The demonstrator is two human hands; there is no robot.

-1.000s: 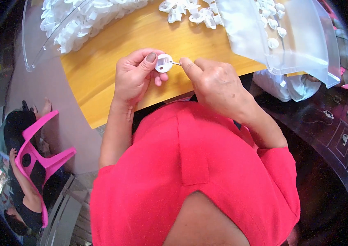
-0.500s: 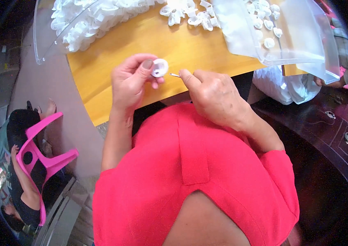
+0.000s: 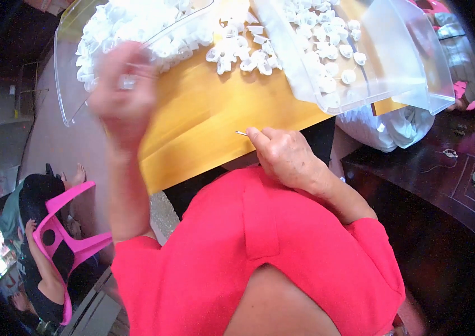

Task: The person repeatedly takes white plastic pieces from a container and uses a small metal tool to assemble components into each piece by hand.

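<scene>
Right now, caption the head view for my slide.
Blurred left hand near heaped white parts; right hand holding a slim metal tool.

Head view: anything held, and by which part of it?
Right hand: slim metal tool, gripped just behind its exposed tip. Left hand: too blurred to tell.

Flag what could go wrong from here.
1. The left tub appears to jut past the table; the blurred left grip, close by, might knock it.
2. The thin metal tool pokes out of the right grip, tip exposed; it could scratch someone.
3. Loose white parts lie between left tub and right tub; they might get swept away.
</scene>
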